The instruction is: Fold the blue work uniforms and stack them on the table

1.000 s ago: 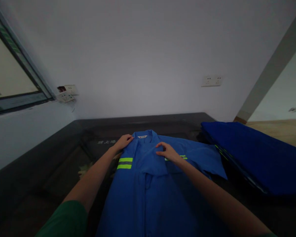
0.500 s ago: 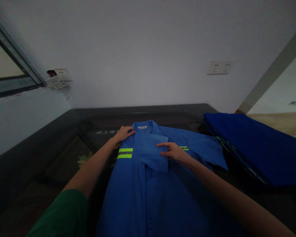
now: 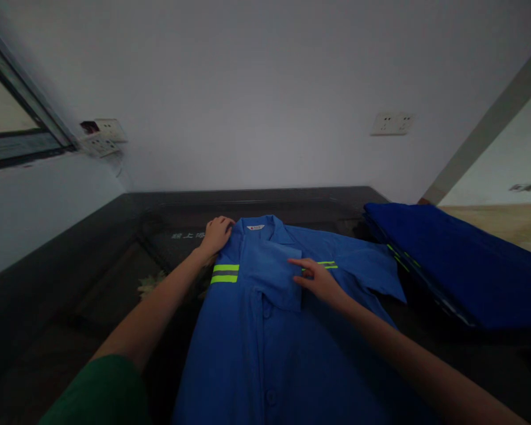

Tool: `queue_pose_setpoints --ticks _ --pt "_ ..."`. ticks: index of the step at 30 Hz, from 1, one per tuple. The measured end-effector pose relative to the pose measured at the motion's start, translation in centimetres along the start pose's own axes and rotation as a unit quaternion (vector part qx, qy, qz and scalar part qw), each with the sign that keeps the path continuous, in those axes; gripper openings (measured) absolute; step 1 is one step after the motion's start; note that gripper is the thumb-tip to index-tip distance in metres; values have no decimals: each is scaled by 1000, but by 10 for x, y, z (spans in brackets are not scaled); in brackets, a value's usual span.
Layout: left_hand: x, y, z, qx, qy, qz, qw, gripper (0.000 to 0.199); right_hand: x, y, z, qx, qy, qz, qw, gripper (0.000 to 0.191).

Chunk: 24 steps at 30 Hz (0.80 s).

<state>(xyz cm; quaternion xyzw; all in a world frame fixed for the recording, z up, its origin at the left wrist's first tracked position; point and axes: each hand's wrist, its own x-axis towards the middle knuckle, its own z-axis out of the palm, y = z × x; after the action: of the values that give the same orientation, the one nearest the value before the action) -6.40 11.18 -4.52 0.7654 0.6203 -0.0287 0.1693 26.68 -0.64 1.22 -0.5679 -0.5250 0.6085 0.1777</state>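
A blue short-sleeved work shirt [image 3: 230, 330] with yellow-green and grey stripes lies front up, its collar at the far end. Its left-side sleeve is folded across the chest; the other sleeve stretches out to the right. At the left shoulder edge, beside the collar, my left hand [image 3: 218, 233] has its fingers bent over the shirt's cloth, with the fingertips hidden. Just over the hem of the folded sleeve is my right hand [image 3: 318, 278], index finger stretched out and thumb apart, holding nothing. Whether its fingertips touch the cloth is hard to tell.
The shirt lies on a dark glossy table [image 3: 101, 283] pushed against a white wall. To the right is a stack of folded darker blue garments [image 3: 451, 260]. Sockets [image 3: 392, 123] are on the wall, and a loose socket block [image 3: 100, 143] hangs at the left corner.
My left hand has turned and shifted slightly farther away along the shoulder, from a fingertip pinch to bent fingers. My right hand has drawn back slightly to the right from the folded sleeve.
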Motion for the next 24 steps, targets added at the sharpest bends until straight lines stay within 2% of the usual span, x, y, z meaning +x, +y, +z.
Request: queue_pose_setpoints --ticks 3,6,9,12,14,16,19,20,22,24 --pt "-23 20 -10 -30 -1 -16 999 32 -3 5 0 -7 6 -2 1000 52" --pt "-61 47 -13 -18 -59 -10 998 42 -1 6 1 -14 -7 14 1000 52" --pt "-99 71 -12 3 -107 -9 994 56 4 6 6 -50 9 0 999 57" --pt "-120 82 -13 16 -134 -24 991 64 3 10 10 -86 23 -13 996 62" --pt "-124 83 -16 19 -143 -33 989 64 0 9 7 -118 15 -15 993 62" --pt "-125 78 -22 20 -133 -42 990 60 3 3 1 -166 33 -19 985 55" --pt "-124 63 -33 46 -85 -97 991 53 25 -26 -6 -245 93 -65 963 35" --pt "-123 58 -36 50 -75 -125 988 51 38 -40 -3 -262 94 -93 956 29" --pt "-120 49 -39 25 -81 -171 982 46 71 -69 14 -286 49 -150 945 23" --pt "-116 43 -40 -28 -101 -200 974 40 107 -95 45 -315 -2 -145 938 26"
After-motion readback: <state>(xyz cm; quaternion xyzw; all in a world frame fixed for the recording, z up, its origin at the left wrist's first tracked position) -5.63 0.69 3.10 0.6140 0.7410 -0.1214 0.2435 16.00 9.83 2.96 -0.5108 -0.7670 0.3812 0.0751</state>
